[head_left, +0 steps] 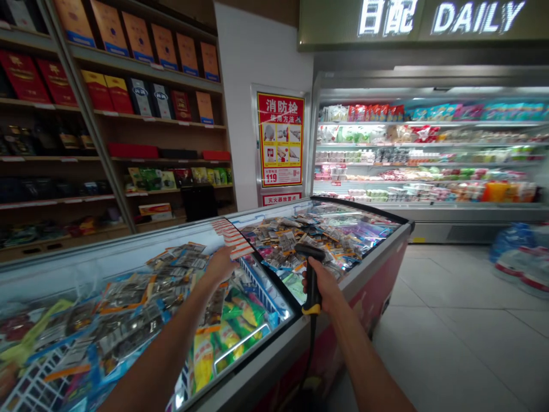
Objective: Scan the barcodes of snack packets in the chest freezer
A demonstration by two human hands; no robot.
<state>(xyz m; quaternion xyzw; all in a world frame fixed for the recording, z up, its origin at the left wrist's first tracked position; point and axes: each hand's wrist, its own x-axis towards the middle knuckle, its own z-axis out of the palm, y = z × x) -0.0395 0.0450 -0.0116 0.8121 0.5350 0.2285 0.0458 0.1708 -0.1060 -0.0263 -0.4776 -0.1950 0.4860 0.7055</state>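
Observation:
My right hand [323, 283] is wrapped round the grip of a black and yellow barcode scanner [314, 280], held upright over the freezer's front rim. Its head points left and its cable hangs down. My left hand [221, 266] reaches over the left part of the chest freezer [274, 337]. Its fingers are closed at the lower edge of a flat, orange-and-white striped packet [233, 236]; the fingertips are partly hidden. Below lie many loose wrapped packets [128, 292] and yellow-green bags [234, 323] in a white wire basket [261, 286].
Further right, the freezer's second section holds more packets [283, 237] beside a black divider [281, 280]. Shelves with boxed goods [137, 37] stand at left. A red notice [281, 140] hangs behind. A lit chiller [429, 143] and wrapped bottles [523, 269] are at right, beyond the tiled floor [437, 343].

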